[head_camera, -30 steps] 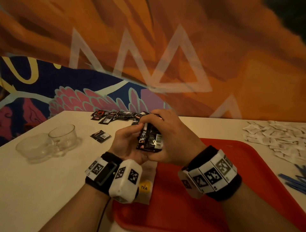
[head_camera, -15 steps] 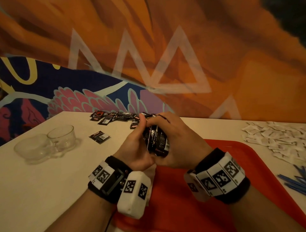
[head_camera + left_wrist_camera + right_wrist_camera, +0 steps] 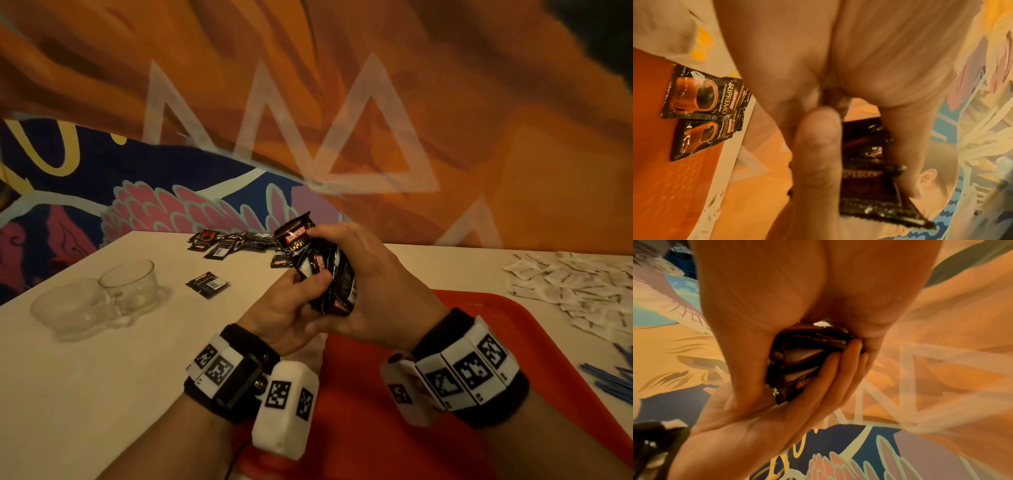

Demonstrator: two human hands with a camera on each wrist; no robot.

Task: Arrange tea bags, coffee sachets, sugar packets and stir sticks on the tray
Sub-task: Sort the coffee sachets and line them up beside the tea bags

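Note:
Both hands hold a stack of black coffee sachets upright above the near left part of the red tray. My right hand wraps its fingers round the stack from the right. My left hand presses its thumb against the stack from the left. Several coffee sachets lie fanned on the tray under my left wrist. More black sachets lie scattered at the table's far edge, and one sachet lies alone.
Two glass cups stand at the left of the white table. White sugar packets are heaped at the right, with blue stir sticks nearer the front. A painted wall rises behind the table.
The stack has been turned from lying across the hands to standing on end, its top edge now above the fingers. Both hands stayed above the tray's near left part.

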